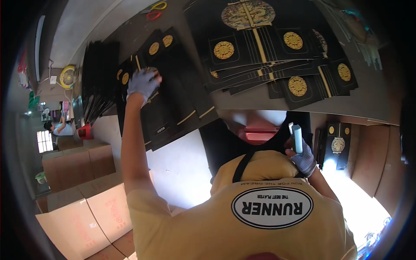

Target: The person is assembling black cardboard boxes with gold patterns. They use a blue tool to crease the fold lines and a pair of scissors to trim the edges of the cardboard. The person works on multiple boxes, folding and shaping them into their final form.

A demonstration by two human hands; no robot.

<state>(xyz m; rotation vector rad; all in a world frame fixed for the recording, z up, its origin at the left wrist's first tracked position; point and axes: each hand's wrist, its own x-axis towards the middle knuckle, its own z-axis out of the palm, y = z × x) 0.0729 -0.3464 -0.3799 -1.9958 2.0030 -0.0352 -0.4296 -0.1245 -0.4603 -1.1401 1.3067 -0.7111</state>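
Observation:
My left hand [145, 84], in a grey glove with bare fingertips, lies on a spread of flat black pieces [169, 93] with gold round emblems, at the left of the table. Its fingers are stretched over the top piece. Close to my body at the right, my gloved right hand [303, 158] is closed round a small pale blue tool [297, 139] with a metal tip. Its exact kind does not show. A larger stack of the black pieces [262, 45], with gold stripes and a dragon emblem, is fanned out at the far middle and right.
A thick bunch of black strands [100, 78] hangs over the table's left edge, above a red container [85, 132]. Scissors [157, 11] lie at the far edge. Cardboard boxes [78, 225] stand at left; an open carton [368, 160] at right holds black pieces. Another person [63, 128] is far left.

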